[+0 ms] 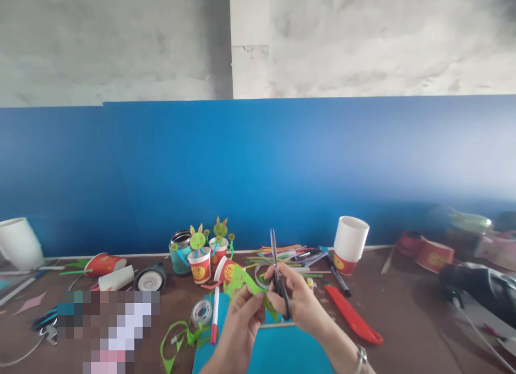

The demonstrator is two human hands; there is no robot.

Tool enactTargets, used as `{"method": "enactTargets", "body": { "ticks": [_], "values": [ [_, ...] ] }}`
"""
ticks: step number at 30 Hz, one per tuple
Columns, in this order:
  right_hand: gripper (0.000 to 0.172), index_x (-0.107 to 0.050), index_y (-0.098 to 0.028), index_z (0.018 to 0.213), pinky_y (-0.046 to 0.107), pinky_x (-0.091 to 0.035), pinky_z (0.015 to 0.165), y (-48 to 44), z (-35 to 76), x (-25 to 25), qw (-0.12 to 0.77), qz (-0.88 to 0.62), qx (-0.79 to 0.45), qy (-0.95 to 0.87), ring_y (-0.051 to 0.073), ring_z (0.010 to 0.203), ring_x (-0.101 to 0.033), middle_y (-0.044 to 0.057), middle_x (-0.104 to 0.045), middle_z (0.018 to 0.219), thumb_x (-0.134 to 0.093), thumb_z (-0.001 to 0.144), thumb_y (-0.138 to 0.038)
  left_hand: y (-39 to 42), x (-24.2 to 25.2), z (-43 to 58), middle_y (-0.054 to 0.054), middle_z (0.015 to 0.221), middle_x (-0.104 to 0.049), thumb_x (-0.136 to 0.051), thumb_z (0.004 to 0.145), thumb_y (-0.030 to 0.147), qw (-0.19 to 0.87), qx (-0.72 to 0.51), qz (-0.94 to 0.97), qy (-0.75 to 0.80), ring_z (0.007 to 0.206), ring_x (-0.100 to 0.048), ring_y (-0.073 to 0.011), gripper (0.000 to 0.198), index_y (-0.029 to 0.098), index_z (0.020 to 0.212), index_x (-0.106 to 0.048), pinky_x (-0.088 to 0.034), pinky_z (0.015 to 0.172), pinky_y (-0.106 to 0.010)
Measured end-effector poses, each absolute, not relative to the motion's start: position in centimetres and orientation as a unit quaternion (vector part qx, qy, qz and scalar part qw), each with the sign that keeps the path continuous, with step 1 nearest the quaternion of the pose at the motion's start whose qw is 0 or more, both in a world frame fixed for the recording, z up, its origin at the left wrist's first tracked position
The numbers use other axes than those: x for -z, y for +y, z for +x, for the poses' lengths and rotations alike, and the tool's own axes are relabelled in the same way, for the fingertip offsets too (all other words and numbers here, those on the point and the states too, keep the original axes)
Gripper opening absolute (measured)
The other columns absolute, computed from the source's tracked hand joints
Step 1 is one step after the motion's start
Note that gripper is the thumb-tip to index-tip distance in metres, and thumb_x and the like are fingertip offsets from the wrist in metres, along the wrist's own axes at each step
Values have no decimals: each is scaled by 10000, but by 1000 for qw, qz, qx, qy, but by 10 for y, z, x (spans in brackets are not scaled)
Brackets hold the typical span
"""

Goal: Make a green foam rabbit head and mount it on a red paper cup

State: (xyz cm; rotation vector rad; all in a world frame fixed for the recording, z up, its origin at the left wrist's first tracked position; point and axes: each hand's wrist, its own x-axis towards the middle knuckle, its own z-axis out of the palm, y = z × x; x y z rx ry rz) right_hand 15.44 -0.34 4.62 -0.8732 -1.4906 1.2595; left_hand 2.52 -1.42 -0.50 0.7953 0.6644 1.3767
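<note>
My left hand (pixel 244 315) pinches a piece of green paper (pixel 242 281) with cut, uneven edges. In my right hand (pixel 296 296) is a pair of scissors (pixel 276 256), blades pointing up and away from me, close beside the paper. I cannot tell whether the blades touch it. Both hands are above a blue sheet (pixel 290 350) on the brown table. Left of them lie a roll of clear tape (pixel 202 313), a white marker with a red cap (pixel 215 316) and curled green paper scraps (pixel 171 344).
Behind stand red-and-white paper cups (pixel 200 266) with green animal figures, and a teal flask (pixel 180 253). Several coloured sticks (pixel 286 254) lie at the back. To the right are a red cutter-like tool (pixel 352 315), stacked white cups (pixel 351 239) and a black device (pixel 479 290). A blue partition (pixel 258 170) rises behind.
</note>
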Motion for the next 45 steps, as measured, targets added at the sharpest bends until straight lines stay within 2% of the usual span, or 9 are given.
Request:
{"method": "enactTargets", "body": {
  "ticks": [2, 7, 10, 17, 21, 25, 38, 41, 45],
  "values": [
    [275, -482, -200, 822, 183, -316, 466, 1, 151, -39, 492, -365, -507, -606, 71, 501, -408, -77, -465, 592, -690, 650, -252, -12, 4, 20, 16, 707, -568, -745, 661, 271, 645, -637, 300, 298, 589, -492, -72, 204, 161, 782, -623, -396, 565, -185],
    [353, -464, -194, 872, 185, -366, 507, 5, 131, -14, 484, -360, -552, -576, 113, 619, -532, -27, -573, 675, -717, 645, -288, 2, 7, 3, 22, 671, -594, -753, 648, 308, 574, -717, 209, 336, 654, -553, -111, 225, 165, 719, -595, -432, 650, -230],
    [361, -446, -190, 817, 170, -313, 415, 1, 113, 8, 448, -361, -591, -565, 100, 489, -495, -54, -528, 536, -698, 667, -401, 7, 9, -2, 4, 688, -617, -745, 643, 356, 534, -724, 211, 383, 684, -574, -136, 256, 156, 723, -606, -426, 632, -231],
    [368, -488, -155, 855, 179, -314, 427, -5, 100, 41, 453, -342, -575, -589, 87, 483, -473, -30, -536, 543, -591, 764, -497, 7, 8, -1, -7, 718, -609, -732, 650, 380, 508, -733, 200, 406, 768, -607, -165, 270, 163, 678, -574, -430, 676, -240],
    [378, -526, -152, 854, 186, -335, 452, -8, 101, 40, 453, -309, -584, -598, 99, 528, -485, -27, -523, 581, -638, 730, -491, 2, 5, 5, 44, 602, -527, -751, 625, 340, 534, -715, 185, 412, 646, -569, -118, 293, 182, 619, -505, -426, 603, -209],
    [377, -545, -155, 775, 197, -361, 465, -11, 98, 35, 484, -292, -589, -578, 89, 505, -460, -31, -502, 591, -648, 711, -512, -7, 3, 16, 87, 490, -394, -754, 608, 352, 562, -694, 203, 401, 456, -414, -69, 384, 192, 560, -408, -351, 448, -179],
    [461, -562, -157, 841, 200, -359, 400, -11, 99, 36, 475, -290, -601, -574, 81, 397, -442, -33, -529, 528, -619, 694, -590, -6, 8, 21, 80, 464, -395, -788, 549, 340, 566, -708, 181, 382, 437, -421, -69, 427, 187, 534, -389, -311, 415, -170],
    [454, -549, -159, 808, 187, -351, 365, -11, 97, 40, 479, -299, -603, -563, 67, 366, -423, -45, -507, 518, -633, 680, -587, -7, 7, 22, 86, 456, -388, -792, 538, 351, 571, -707, 171, 382, 421, -408, -62, 429, 188, 540, -395, -304, 404, -168],
    [463, -510, -160, 728, 158, -301, 297, -9, 94, 47, 475, -331, -610, -542, 42, 310, -380, -72, -461, 482, -663, 641, -588, -6, 10, 23, 78, 487, -442, -797, 530, 331, 576, -707, 156, 379, 464, -477, -85, 392, 193, 594, -435, -359, 441, -180]
  ]
}}
